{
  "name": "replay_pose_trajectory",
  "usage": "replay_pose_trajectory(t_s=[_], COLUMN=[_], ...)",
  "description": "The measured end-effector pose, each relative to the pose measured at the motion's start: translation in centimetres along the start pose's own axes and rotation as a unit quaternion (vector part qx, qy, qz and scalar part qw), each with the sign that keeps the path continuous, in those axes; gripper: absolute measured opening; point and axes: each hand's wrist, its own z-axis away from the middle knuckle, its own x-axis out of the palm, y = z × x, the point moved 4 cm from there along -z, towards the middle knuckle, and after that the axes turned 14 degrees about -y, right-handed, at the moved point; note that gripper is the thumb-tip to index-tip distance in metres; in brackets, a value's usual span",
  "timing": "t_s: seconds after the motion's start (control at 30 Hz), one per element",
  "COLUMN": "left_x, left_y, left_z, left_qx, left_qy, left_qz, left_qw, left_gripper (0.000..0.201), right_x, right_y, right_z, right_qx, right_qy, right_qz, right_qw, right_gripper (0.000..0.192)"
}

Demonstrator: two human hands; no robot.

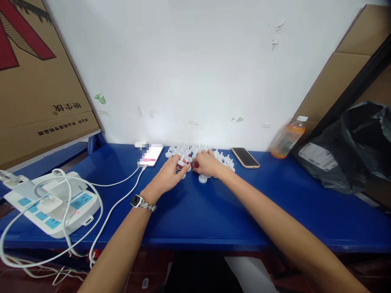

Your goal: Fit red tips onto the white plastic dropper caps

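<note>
1. Both hands meet over a heap of small white round plastic caps [210,156] at the far edge of the blue tabletop [214,203], by the wall.
2. The left hand [167,176] pinches one small white plastic piece [182,161]; its long axis seems to tilt up and away.
3. The right hand [207,163] is curled, fingers together, touching that piece; apparently a fitting step, calling for fine alignment.

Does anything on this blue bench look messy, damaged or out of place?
Mostly the white wall: scuffed, with chipped paint and tape scraps. The small white plastic parts lie scattered loosely around both hands. White cables from the white power strip droop tangled over the blue bench edge.
</note>
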Motion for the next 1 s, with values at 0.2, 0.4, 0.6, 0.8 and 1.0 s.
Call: replay_pose_trajectory(t_s=[0.2, 0.4, 0.6, 0.8, 1.0], left_x=[0.3, 0.3, 0.9, 1.4, 1.9], left_y=[-0.4, 0.0, 0.4, 1.1, 1.3], left_z=[-0.3, -0.3, -0.2, -0.1, -0.1], left_qx=[0.004, 0.002, 0.003, 0.023, 0.049], left_qy=[-0.008, -0.013, -0.028, -0.039, -0.037], left_qz=[-0.021, -0.047, -0.042, -0.048, -0.018], left_qw=[1.0, 0.999, 0.999, 0.998, 0.998], left_gripper=[0.029, 0.029, 0.024, 0.032, 0.041], right_x=[0.2, -0.6, -0.3, 0.6, 0.7], right_y=[0.8, 1.0, 0.9, 0.5, 0.2], right_z=[0.2, 0.8, 2.3, 2.9, 3.0], right_qx=[0.001, -0.037, -0.121, -0.132, -0.123], right_qy=[-0.025, 0.067, 0.172, 0.154, 0.156], right_qz=[-0.014, -0.148, -0.526, -0.618, -0.681], right_qw=[1.0, 0.986, 0.824, 0.759, 0.705], right_gripper=[0.012, 0.01, 0.023, 0.036, 0.041])
